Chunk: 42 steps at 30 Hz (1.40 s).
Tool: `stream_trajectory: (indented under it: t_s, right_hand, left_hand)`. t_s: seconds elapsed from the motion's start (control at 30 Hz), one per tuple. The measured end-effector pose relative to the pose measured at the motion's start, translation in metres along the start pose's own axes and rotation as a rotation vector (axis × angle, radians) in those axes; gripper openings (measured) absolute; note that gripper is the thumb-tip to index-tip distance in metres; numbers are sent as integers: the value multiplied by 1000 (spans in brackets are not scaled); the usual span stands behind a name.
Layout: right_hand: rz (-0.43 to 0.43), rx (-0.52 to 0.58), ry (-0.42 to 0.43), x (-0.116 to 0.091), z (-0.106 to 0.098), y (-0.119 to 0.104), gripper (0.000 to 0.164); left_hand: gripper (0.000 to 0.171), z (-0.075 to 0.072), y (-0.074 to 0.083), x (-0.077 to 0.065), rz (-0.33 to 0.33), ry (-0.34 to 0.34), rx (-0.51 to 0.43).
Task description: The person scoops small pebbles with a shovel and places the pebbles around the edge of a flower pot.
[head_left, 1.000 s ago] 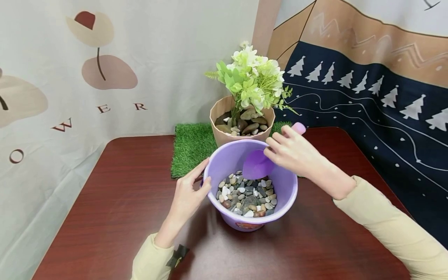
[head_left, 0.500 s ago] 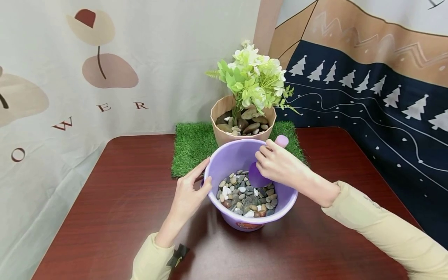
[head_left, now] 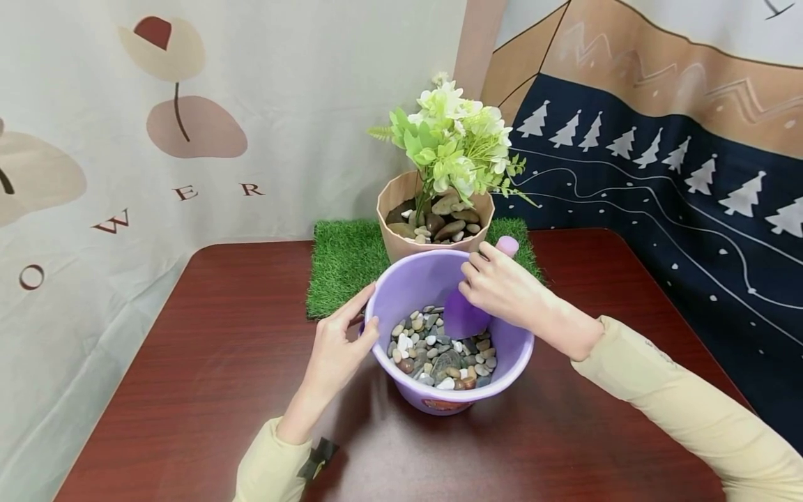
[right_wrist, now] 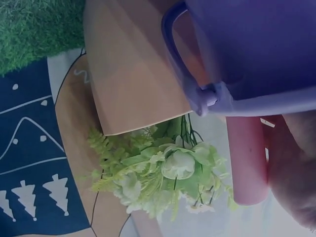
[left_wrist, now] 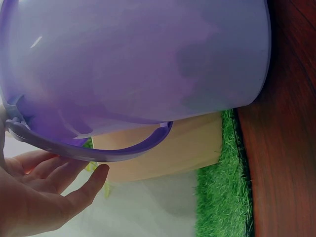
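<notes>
A lilac plastic bucket point(head_left: 406, 287) stands on the table, a bed of mixed pebbles point(head_left: 433, 353) covering its bottom. My left hand point(head_left: 335, 352) holds its left rim, thumb over the edge and fingers outside. In the left wrist view those fingers point(left_wrist: 61, 173) lie by the bucket's hanging handle point(left_wrist: 113, 154). My right hand point(head_left: 508, 289) grips a purple toy shovel point(head_left: 465, 317) over the bucket's right side. The shovel's blade points down at the pebbles, and its pink handle end point(right_wrist: 247, 163) sticks out past the rim. The blade's lower edge overlaps the stones.
Directly behind the bucket, a beige flowerpot point(head_left: 401, 242) holds larger stones and white-green artificial flowers point(head_left: 454, 139). It stands on a green turf mat point(head_left: 345, 272). The dark red wooden table point(head_left: 238, 335) has printed curtains point(head_left: 301, 125) at its back and right.
My right hand has moved down and left with the toy shovel, bringing the blade from the bucket's back wall to the pebbles. The left hand and bucket stay in place.
</notes>
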State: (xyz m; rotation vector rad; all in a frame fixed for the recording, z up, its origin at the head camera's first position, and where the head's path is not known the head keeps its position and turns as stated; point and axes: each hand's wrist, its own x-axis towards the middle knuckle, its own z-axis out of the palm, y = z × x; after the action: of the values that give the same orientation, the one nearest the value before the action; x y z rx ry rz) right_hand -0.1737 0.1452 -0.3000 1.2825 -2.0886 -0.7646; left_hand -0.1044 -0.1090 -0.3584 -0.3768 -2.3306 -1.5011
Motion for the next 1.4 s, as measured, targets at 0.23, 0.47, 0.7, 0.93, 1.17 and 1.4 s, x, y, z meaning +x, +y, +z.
stream_trajectory:
  t_s: [0.23,0.47,0.7,0.93,1.17,1.4]
  right_hand:
    - [0,67,20,-1,1,-4,8]
    - [8,55,55,4,3,-16,13]
    - [10,103,23,8,6,-19,6]
    - [63,217,-113,8,10,-17,26]
    - [68,330,-140,11,13,-23,27]
    - [33,305,-115,12,12,-25,31]
  left_hand:
    - [49,0,1,0,-3,-3,0]
    - [50,2,0,2,1,-10,0]
    - [49,2,1,2,17,1,3]
    - [49,0,1,2,13,9,10]
    - [49,1,0,1,17,6,-3]
    - [50,1,-1,0,-12,2,-10]
